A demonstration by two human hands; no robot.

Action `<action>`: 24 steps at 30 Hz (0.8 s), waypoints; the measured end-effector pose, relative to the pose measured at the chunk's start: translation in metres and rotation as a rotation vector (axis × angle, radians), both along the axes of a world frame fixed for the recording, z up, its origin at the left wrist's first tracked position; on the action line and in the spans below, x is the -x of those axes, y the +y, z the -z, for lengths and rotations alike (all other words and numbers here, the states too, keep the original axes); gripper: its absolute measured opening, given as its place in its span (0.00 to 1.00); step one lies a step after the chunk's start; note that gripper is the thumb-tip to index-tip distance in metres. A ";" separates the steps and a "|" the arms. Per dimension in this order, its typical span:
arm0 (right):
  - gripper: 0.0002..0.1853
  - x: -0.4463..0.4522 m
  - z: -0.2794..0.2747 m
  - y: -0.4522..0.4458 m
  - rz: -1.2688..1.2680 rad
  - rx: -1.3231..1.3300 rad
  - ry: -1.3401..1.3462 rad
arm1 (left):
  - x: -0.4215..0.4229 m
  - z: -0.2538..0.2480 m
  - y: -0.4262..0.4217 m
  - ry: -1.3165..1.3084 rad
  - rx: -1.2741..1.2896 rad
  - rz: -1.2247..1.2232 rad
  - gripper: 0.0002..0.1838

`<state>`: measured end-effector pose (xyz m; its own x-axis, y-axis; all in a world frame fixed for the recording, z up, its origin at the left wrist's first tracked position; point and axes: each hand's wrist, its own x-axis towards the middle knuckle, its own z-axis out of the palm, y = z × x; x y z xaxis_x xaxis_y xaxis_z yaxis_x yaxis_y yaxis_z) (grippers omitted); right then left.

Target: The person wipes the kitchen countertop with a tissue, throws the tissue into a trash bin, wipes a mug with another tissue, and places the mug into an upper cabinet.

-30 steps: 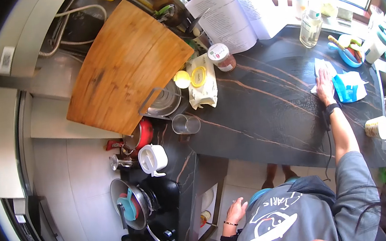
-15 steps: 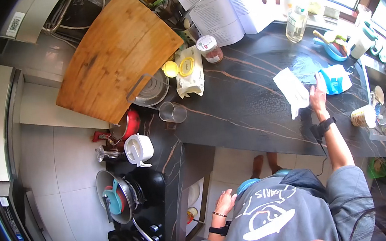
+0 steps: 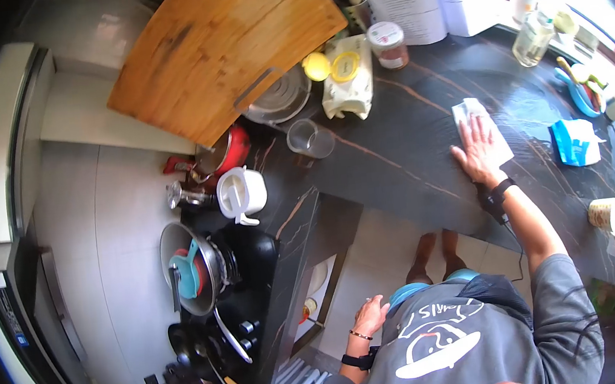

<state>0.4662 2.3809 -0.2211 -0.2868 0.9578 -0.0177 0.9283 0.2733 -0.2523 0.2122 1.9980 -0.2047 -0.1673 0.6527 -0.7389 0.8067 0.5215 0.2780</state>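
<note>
My right hand (image 3: 480, 148) lies flat on a white paper towel or wipe (image 3: 501, 146), pressing it against the dark, veined countertop (image 3: 393, 148). Its fingers are stretched out and slightly spread. Right of this hand rests a blue and white soft packet (image 3: 576, 142). My left hand (image 3: 371, 315) hangs low beside my body, in front of the counter edge, touching nothing. Its fingers are loosely bent and apart, with no object seen in them. Wet-looking, shiny patches show on the counter around the white sheet.
A wipes pack (image 3: 348, 85) with a yellow lid, a red-filled jar (image 3: 388, 46) and a clear cup (image 3: 311, 143) stand left. A wooden cutting board (image 3: 223, 50) leans behind. A glass bottle (image 3: 534, 41), blue bowl (image 3: 578, 94) and paper cup (image 3: 608, 216) are right.
My right hand has moved left from beside the blue packet onto the white sheet, now flat under it. The whole view has shifted, so the counter items appear farther right.
</note>
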 end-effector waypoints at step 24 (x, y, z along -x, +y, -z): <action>0.35 0.333 0.014 -0.118 -0.349 -0.096 0.259 | 0.045 0.027 -0.124 -0.104 -0.053 -0.275 0.22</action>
